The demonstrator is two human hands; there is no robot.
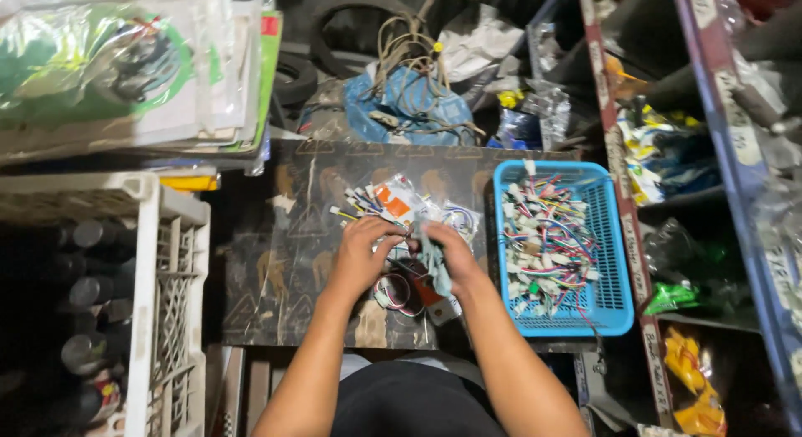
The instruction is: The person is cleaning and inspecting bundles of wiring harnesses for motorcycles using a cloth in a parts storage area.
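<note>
Both your hands meet over the middle of the dark table (276,261), w/ a clear plastic packet (434,266) between them. Your right hand (451,255) is closed round the packet's top, fingers curled; the packet hangs down toward you, long axis roughly vertical in the view. Your left hand (363,253) is half closed, fingertips pinching at a small wire piece right at the packet's mouth; can't tell exactly what it grips. So the packet sits just right of centre, nearer your right hand, left coming in from the side. Just beyond the hands lies a heap of wire bundles in packets (401,203); a coiled wire (394,293) lies under your wrists. To your right, touching the table edge, a blue basket (614,312) holds loose coloured wire connectors (547,245), approx. half full. To your left, a white crate (171,295) holds dark cans (83,291).
</note>
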